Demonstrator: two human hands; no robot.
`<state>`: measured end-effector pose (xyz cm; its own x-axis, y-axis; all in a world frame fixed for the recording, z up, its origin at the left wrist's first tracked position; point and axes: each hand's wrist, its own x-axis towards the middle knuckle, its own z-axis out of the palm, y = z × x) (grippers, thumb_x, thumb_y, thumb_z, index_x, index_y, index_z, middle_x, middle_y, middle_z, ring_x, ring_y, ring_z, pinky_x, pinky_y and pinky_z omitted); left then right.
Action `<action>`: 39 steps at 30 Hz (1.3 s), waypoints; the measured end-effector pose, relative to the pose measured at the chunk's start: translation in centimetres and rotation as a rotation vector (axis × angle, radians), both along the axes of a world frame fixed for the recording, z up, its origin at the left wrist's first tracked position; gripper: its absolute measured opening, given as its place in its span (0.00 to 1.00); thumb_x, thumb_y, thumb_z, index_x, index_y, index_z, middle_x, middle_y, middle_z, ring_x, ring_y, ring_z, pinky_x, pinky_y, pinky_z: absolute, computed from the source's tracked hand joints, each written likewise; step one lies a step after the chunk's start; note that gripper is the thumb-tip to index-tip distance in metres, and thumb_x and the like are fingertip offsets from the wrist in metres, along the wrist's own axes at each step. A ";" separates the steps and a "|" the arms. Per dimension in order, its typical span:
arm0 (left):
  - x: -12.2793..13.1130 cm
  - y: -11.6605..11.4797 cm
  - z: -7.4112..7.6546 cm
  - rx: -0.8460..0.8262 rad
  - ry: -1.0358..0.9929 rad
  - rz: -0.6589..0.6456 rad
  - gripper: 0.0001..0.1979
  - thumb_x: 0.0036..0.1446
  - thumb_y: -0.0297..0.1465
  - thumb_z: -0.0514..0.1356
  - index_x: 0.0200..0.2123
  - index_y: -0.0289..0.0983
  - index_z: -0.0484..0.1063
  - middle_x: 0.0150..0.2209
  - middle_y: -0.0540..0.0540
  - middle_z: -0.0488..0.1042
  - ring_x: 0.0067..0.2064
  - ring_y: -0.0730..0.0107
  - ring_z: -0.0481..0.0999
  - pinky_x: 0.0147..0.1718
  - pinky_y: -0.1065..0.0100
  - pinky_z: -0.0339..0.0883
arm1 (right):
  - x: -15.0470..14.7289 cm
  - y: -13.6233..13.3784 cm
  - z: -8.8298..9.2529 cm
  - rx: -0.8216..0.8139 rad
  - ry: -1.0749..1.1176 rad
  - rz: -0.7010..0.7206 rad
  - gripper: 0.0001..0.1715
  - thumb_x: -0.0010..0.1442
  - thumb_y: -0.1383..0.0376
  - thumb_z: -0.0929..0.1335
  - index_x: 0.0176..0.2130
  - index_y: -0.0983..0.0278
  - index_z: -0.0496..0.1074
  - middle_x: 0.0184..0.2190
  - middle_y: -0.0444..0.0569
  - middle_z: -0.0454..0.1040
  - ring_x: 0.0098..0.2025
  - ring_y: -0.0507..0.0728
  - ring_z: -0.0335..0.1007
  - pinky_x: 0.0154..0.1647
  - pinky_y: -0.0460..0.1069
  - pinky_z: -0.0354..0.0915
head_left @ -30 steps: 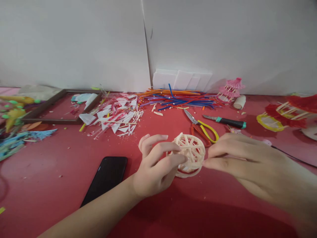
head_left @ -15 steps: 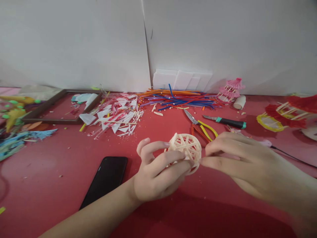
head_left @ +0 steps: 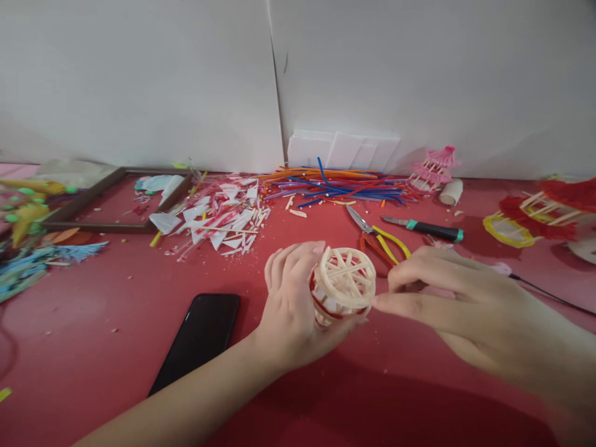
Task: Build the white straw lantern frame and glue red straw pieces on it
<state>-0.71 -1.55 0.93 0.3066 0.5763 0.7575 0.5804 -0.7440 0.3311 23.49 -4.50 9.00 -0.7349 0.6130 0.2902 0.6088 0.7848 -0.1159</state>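
Note:
My left hand (head_left: 293, 304) is wrapped around a small round openwork stick basket (head_left: 326, 307), with its thumb below and fingers on the far left side. Crossed cream sticks fill its round top, a thick cream strand (head_left: 347, 300) runs along the rim, and a red band circles the side. White material shows inside. At the right edge of the rim, my right hand (head_left: 447, 304) is closed, its fingertips at the end of the cream strand. What lies deeper between those fingers is hidden. Just behind are pliers (head_left: 367, 228) with red and yellow handles.
A black phone (head_left: 200, 338) lies left of my forearm. Farther back are white and pink scraps (head_left: 223, 217), coloured pipe cleaners (head_left: 335, 183), a utility knife (head_left: 433, 231), a cardboard tube (head_left: 451, 192) and a brown frame (head_left: 100, 227). A red-and-yellow craft (head_left: 535, 217) stands right.
My left hand has shifted its grip from fingers across the basket's front to holding it around the side. The basket's top and red band now show more. The right hand has barely moved.

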 end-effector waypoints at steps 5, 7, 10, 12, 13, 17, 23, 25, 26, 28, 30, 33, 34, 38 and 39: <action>0.2 0.0 -0.9 -0.146 -0.167 -0.186 0.46 0.51 0.33 0.71 0.64 0.36 0.47 0.56 0.32 0.64 0.57 0.51 0.70 0.55 0.48 0.68 | -0.2 0.0 -0.3 0.045 -0.014 -0.009 0.28 0.64 0.77 0.59 0.56 0.56 0.71 0.44 0.47 0.71 0.41 0.54 0.64 0.42 0.51 0.59; 0.1 0.2 -1.3 -0.233 -0.240 -0.310 0.46 0.52 0.28 0.70 0.65 0.37 0.44 0.58 0.31 0.60 0.60 0.50 0.68 0.57 0.48 0.68 | -0.4 0.1 -0.4 0.041 -0.009 -0.009 0.26 0.65 0.76 0.59 0.56 0.56 0.71 0.43 0.48 0.72 0.41 0.54 0.63 0.41 0.50 0.59; -0.1 0.6 -1.7 -0.321 -0.293 -0.435 0.45 0.52 0.24 0.67 0.64 0.37 0.41 0.59 0.29 0.55 0.63 0.48 0.66 0.58 0.45 0.68 | -0.5 0.3 -0.4 0.034 -0.006 0.001 0.29 0.63 0.78 0.59 0.54 0.56 0.72 0.43 0.48 0.72 0.42 0.54 0.63 0.42 0.50 0.59; -0.2 0.7 -1.7 -0.340 -0.301 -0.475 0.44 0.52 0.23 0.66 0.64 0.37 0.41 0.60 0.28 0.53 0.62 0.49 0.66 0.58 0.47 0.69 | -0.5 0.4 -0.5 0.018 -0.014 0.004 0.31 0.61 0.80 0.58 0.55 0.57 0.72 0.44 0.48 0.71 0.43 0.54 0.63 0.41 0.50 0.59; -0.3 0.7 -1.7 -0.344 -0.302 -0.489 0.44 0.52 0.22 0.66 0.64 0.37 0.41 0.61 0.29 0.52 0.62 0.51 0.67 0.58 0.48 0.70 | -0.5 0.4 -0.5 0.008 -0.018 0.004 0.32 0.60 0.81 0.58 0.56 0.56 0.71 0.44 0.49 0.71 0.43 0.54 0.63 0.42 0.50 0.59; -0.3 0.8 -1.5 -0.372 -0.305 -0.539 0.42 0.52 0.20 0.65 0.63 0.38 0.45 0.60 0.31 0.55 0.62 0.52 0.67 0.57 0.51 0.70 | -0.7 0.1 -0.5 -0.037 -0.030 0.016 0.31 0.64 0.78 0.58 0.58 0.55 0.69 0.45 0.49 0.71 0.45 0.55 0.63 0.44 0.51 0.61; 0.1 1.1 -1.3 -0.394 -0.301 -0.556 0.38 0.53 0.22 0.65 0.63 0.39 0.49 0.57 0.33 0.61 0.59 0.55 0.71 0.55 0.54 0.71 | -1.4 -0.4 -0.4 -0.087 -0.021 0.023 0.25 0.67 0.74 0.58 0.58 0.58 0.68 0.44 0.49 0.71 0.43 0.55 0.63 0.41 0.49 0.61; -0.2 1.1 -1.1 -0.346 -0.244 -0.531 0.38 0.53 0.23 0.65 0.63 0.36 0.49 0.58 0.31 0.60 0.61 0.51 0.67 0.57 0.49 0.69 | -1.5 -0.5 -0.3 -0.104 -0.036 0.010 0.25 0.68 0.75 0.58 0.58 0.58 0.67 0.45 0.49 0.71 0.43 0.55 0.64 0.42 0.50 0.62; -0.5 1.1 -0.9 -0.297 -0.202 -0.507 0.37 0.53 0.24 0.64 0.62 0.35 0.50 0.59 0.29 0.59 0.64 0.48 0.64 0.58 0.47 0.67 | -1.5 -0.5 -0.3 -0.105 -0.042 0.007 0.26 0.67 0.75 0.57 0.59 0.58 0.67 0.45 0.48 0.71 0.43 0.54 0.64 0.43 0.50 0.62; -0.9 0.9 -0.4 -0.152 -0.115 -0.443 0.35 0.51 0.25 0.63 0.60 0.32 0.54 0.60 0.28 0.58 0.65 0.45 0.58 0.59 0.43 0.63 | -1.5 -0.6 -0.2 -0.099 -0.039 0.013 0.25 0.67 0.75 0.58 0.58 0.57 0.67 0.46 0.48 0.71 0.44 0.54 0.64 0.43 0.49 0.63; -1.2 0.7 0.1 -0.010 -0.060 -0.375 0.30 0.48 0.27 0.62 0.56 0.33 0.61 0.57 0.32 0.61 0.62 0.48 0.62 0.59 0.44 0.61 | -1.5 -0.5 -0.3 -0.101 -0.023 0.002 0.23 0.68 0.74 0.59 0.56 0.57 0.68 0.46 0.48 0.71 0.46 0.54 0.64 0.44 0.49 0.63; -1.1 0.4 0.6 0.118 -0.019 -0.308 0.19 0.49 0.28 0.63 0.47 0.36 0.69 0.48 0.40 0.71 0.51 0.58 0.71 0.57 0.50 0.62 | -1.5 -0.4 -0.4 -0.105 -0.003 -0.005 0.20 0.68 0.73 0.59 0.54 0.58 0.69 0.45 0.48 0.70 0.45 0.55 0.64 0.43 0.49 0.63; -1.0 0.4 0.7 0.140 -0.011 -0.292 0.16 0.50 0.27 0.64 0.44 0.37 0.70 0.44 0.43 0.73 0.49 0.60 0.73 0.56 0.52 0.63 | -1.5 -0.4 -0.4 -0.098 -0.003 -0.002 0.20 0.68 0.74 0.59 0.54 0.58 0.70 0.45 0.48 0.70 0.45 0.55 0.63 0.43 0.50 0.63; -0.7 0.5 0.8 0.188 -0.020 -0.284 0.09 0.56 0.27 0.65 0.41 0.37 0.72 0.39 0.45 0.76 0.46 0.64 0.76 0.51 0.58 0.69 | -1.4 -0.3 -0.5 -0.083 -0.016 0.015 0.26 0.64 0.78 0.59 0.55 0.58 0.69 0.46 0.49 0.69 0.46 0.56 0.63 0.44 0.52 0.62; -0.8 0.6 0.8 0.199 -0.026 -0.287 0.08 0.57 0.28 0.65 0.41 0.37 0.72 0.39 0.45 0.77 0.46 0.64 0.76 0.50 0.59 0.70 | -1.4 -0.3 -0.6 -0.079 -0.020 0.011 0.27 0.63 0.78 0.59 0.56 0.57 0.69 0.46 0.50 0.69 0.46 0.57 0.64 0.43 0.52 0.62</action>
